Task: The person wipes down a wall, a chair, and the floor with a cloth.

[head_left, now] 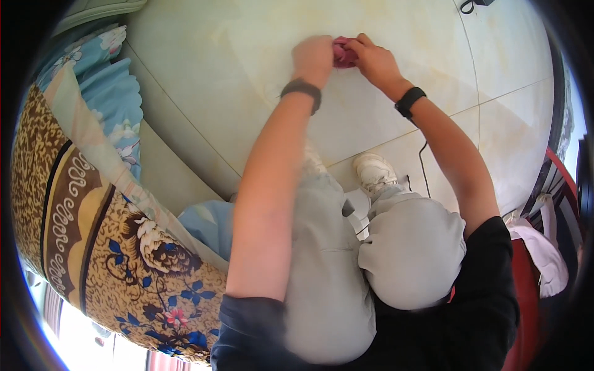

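Note:
Between my two hands, stretched out far ahead over the tiled floor, is a crumpled dark pink cloth [343, 53]. My left hand [312, 59] is closed on its left side, a little blurred. The fingers of my right hand [375, 60] pinch the cloth from the right. Part of the cloth is hidden behind my fingers, so its full shape does not show. A black band circles each wrist.
Pale floor tiles [216, 68] lie beneath my hands. On the left is a bed with a brown patterned cover [148, 266] and a blue floral cloth [117, 93]. A black cable [423, 167] runs by my right shoe [374, 172]. A pink cloth [538, 253] hangs at the right.

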